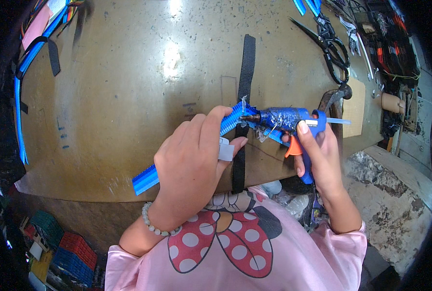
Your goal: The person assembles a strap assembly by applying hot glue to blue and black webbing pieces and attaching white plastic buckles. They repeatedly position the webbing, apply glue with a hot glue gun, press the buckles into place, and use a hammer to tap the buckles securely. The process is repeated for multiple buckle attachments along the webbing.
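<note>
My right hand [317, 150] is wrapped round a blue hot glue gun [283, 119] with an orange trigger and a clear glue stick out of its back. Its dark nozzle meets a blue ribbed strip [145, 180], where clear glue strands show. My left hand [196, 150] grips that strip, fingers over it and thumb below, with a small white tag [225, 149] beside the thumb. A black webbing strap [246, 63] lies under the strip, crossing it and running toward the table's near edge. The strip's right part passes beneath the gun.
Black scissors [334, 56] and a hammer [339, 93] lie at the right, near a piece of cardboard [354, 109]. Blue and black straps [18, 109] lie along the table's left side. Plastic crates [75, 257] stand below at left. The table's near edge [94, 200] runs before me.
</note>
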Action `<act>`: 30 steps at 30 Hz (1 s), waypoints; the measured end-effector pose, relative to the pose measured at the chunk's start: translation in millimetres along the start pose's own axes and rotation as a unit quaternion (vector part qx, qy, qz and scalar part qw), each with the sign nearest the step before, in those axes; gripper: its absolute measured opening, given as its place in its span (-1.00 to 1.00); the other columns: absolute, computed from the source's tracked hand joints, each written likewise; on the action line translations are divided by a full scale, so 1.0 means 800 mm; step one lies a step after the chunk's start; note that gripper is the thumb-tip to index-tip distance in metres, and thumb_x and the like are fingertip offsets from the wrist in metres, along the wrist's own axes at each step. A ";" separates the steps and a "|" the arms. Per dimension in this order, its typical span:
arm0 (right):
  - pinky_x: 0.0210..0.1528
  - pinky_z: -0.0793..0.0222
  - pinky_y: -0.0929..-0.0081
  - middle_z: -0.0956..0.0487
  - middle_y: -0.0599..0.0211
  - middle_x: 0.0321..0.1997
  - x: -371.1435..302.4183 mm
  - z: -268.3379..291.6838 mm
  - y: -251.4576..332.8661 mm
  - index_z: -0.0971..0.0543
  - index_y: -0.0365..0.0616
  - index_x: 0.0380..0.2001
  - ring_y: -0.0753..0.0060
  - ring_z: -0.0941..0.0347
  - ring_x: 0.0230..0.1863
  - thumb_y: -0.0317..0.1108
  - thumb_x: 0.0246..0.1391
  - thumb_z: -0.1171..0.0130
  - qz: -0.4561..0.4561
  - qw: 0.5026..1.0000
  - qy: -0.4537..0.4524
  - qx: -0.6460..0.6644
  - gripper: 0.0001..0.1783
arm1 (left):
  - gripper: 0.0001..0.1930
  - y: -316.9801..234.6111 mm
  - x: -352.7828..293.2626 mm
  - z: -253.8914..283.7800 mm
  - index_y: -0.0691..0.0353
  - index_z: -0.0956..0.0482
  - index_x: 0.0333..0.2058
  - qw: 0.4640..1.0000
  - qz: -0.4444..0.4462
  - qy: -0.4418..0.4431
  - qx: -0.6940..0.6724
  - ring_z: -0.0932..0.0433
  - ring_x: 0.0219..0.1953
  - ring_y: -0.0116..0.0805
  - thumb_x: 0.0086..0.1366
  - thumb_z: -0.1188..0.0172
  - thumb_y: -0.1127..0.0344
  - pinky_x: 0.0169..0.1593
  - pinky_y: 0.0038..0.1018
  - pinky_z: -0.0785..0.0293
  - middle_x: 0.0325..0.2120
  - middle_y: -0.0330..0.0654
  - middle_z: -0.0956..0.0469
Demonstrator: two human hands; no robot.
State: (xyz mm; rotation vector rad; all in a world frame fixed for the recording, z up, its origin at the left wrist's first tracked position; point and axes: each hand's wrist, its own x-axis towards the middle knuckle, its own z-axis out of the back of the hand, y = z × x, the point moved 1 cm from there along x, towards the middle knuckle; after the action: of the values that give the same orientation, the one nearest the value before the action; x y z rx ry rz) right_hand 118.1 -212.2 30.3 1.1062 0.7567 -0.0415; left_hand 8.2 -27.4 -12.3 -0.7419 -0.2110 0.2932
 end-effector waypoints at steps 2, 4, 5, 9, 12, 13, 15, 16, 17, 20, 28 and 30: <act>-0.73 -0.24 0.66 -0.61 0.20 -0.37 0.002 0.000 0.000 -0.36 -0.24 -0.16 0.62 -0.31 -0.78 -0.15 0.29 -0.11 0.003 1.000 -0.002 -0.004 -0.65 | -0.54 0.001 0.000 -0.001 0.17 -0.50 -0.08 1.000 -0.014 -0.010 0.004 -0.54 -0.38 -0.17 0.05 -0.40 0.18 -0.33 -0.35 -0.46 -0.43 -0.16 -0.49; -0.73 -0.24 0.65 -0.61 0.20 -0.38 0.006 0.000 0.001 -0.36 -0.25 -0.17 0.62 -0.31 -0.78 -0.15 0.29 -0.11 0.001 1.000 -0.008 -0.003 -0.65 | -0.57 0.003 0.001 -0.002 0.20 -0.49 -0.08 0.999 -0.038 -0.025 0.018 -0.50 -0.45 -0.25 0.10 -0.33 0.18 -0.40 -0.40 -0.43 -0.48 -0.20 -0.42; -0.73 -0.24 0.65 -0.61 0.19 -0.38 0.007 0.000 0.001 -0.36 -0.24 -0.16 0.61 -0.31 -0.78 -0.15 0.29 -0.10 0.000 1.000 -0.006 0.003 -0.65 | -0.57 0.004 0.001 -0.002 0.20 -0.49 -0.08 0.999 -0.041 -0.027 0.018 -0.50 -0.45 -0.25 0.10 -0.33 0.19 -0.40 -0.40 -0.43 -0.48 -0.20 -0.42; -0.74 -0.23 0.67 -0.61 0.17 -0.40 0.006 0.002 0.006 -0.35 -0.24 -0.12 0.60 -0.31 -0.79 -0.16 0.30 -0.09 0.000 0.999 -0.011 0.041 -0.66 | -0.58 0.004 0.000 -0.003 0.19 -0.49 -0.08 0.998 -0.041 -0.024 0.028 -0.49 -0.44 -0.26 0.10 -0.33 0.18 -0.40 -0.41 -0.43 -0.47 -0.21 -0.42; -0.75 -0.22 0.68 -0.61 0.16 -0.41 -0.007 0.002 0.009 -0.35 -0.22 -0.09 0.60 -0.32 -0.79 -0.17 0.30 -0.08 0.006 0.998 -0.013 0.056 -0.67 | -0.58 0.003 0.001 -0.002 0.18 -0.48 -0.09 0.998 -0.044 -0.024 0.037 -0.48 -0.45 -0.28 0.10 -0.32 0.16 -0.40 -0.43 -0.43 -0.48 -0.22 -0.40; -0.75 -0.22 0.68 -0.61 0.16 -0.41 -0.012 0.003 0.010 -0.35 -0.22 -0.08 0.60 -0.32 -0.79 -0.18 0.31 -0.07 -0.001 0.998 -0.017 0.060 -0.67 | -0.58 0.003 0.001 -0.001 0.18 -0.48 -0.09 0.998 -0.044 -0.024 0.041 -0.48 -0.45 -0.29 0.11 -0.31 0.15 -0.41 -0.43 -0.42 -0.49 -0.22 -0.39; -0.75 -0.21 0.69 -0.61 0.15 -0.41 -0.017 0.003 0.008 -0.35 -0.21 -0.08 0.60 -0.31 -0.79 -0.19 0.31 -0.07 -0.006 0.999 -0.016 0.043 -0.68 | -0.55 0.000 -0.001 0.000 0.16 -0.49 -0.08 0.999 -0.015 -0.006 0.028 -0.53 -0.39 -0.19 0.07 -0.38 0.17 -0.34 -0.36 -0.45 -0.46 -0.17 -0.47; -0.75 -0.21 0.69 -0.61 0.15 -0.41 -0.017 0.003 0.007 -0.35 -0.21 -0.08 0.60 -0.31 -0.79 -0.19 0.31 -0.07 -0.011 0.999 -0.015 0.041 -0.68 | -0.54 0.000 0.000 0.000 0.15 -0.50 -0.08 1.000 -0.004 -0.001 0.018 -0.55 -0.36 -0.13 0.06 -0.42 0.17 -0.31 -0.32 -0.46 -0.44 -0.14 -0.51; -0.75 -0.21 0.70 -0.61 0.15 -0.41 -0.017 0.004 0.006 -0.35 -0.21 -0.08 0.60 -0.30 -0.79 -0.19 0.31 -0.07 -0.023 0.999 -0.018 0.041 -0.68 | -0.54 -0.001 0.000 0.000 0.15 -0.50 -0.08 1.000 -0.002 0.004 0.021 -0.55 -0.36 -0.13 0.05 -0.42 0.18 -0.31 -0.32 -0.46 -0.44 -0.14 -0.51; -0.75 -0.21 0.69 -0.61 0.16 -0.42 -0.009 0.009 0.005 -0.36 -0.21 -0.10 0.62 -0.30 -0.78 -0.19 0.30 -0.08 -0.015 1.000 0.002 0.024 -0.68 | -0.53 -0.003 0.000 0.002 0.16 -0.50 -0.08 1.000 0.002 0.009 0.021 -0.54 -0.35 -0.13 0.05 -0.42 0.18 -0.30 -0.32 -0.46 -0.44 -0.13 -0.50; -0.75 -0.21 0.70 -0.61 0.22 -0.43 0.007 0.011 0.007 -0.35 -0.22 -0.12 0.64 -0.31 -0.78 -0.19 0.28 -0.11 -0.045 0.998 0.050 0.001 -0.68 | -0.51 -0.003 0.001 0.003 0.17 -0.50 -0.06 1.000 0.005 0.012 0.003 -0.53 -0.37 -0.11 0.02 -0.42 0.22 -0.29 -0.32 -0.45 -0.44 -0.13 -0.48; -0.75 -0.21 0.69 -0.61 0.20 -0.43 0.005 0.008 0.007 -0.35 -0.22 -0.12 0.63 -0.31 -0.78 -0.20 0.28 -0.11 -0.039 0.999 0.038 0.008 -0.68 | -0.51 -0.002 0.000 0.003 0.17 -0.50 -0.05 1.000 0.000 0.008 0.004 -0.52 -0.37 -0.11 0.03 -0.42 0.22 -0.29 -0.32 -0.45 -0.44 -0.13 -0.48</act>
State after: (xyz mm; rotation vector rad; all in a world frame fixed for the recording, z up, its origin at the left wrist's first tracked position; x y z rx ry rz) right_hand 126.3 -213.1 34.2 1.0980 0.8680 -0.0721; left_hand 7.5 -26.7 -9.3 -0.7369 -0.1954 0.2878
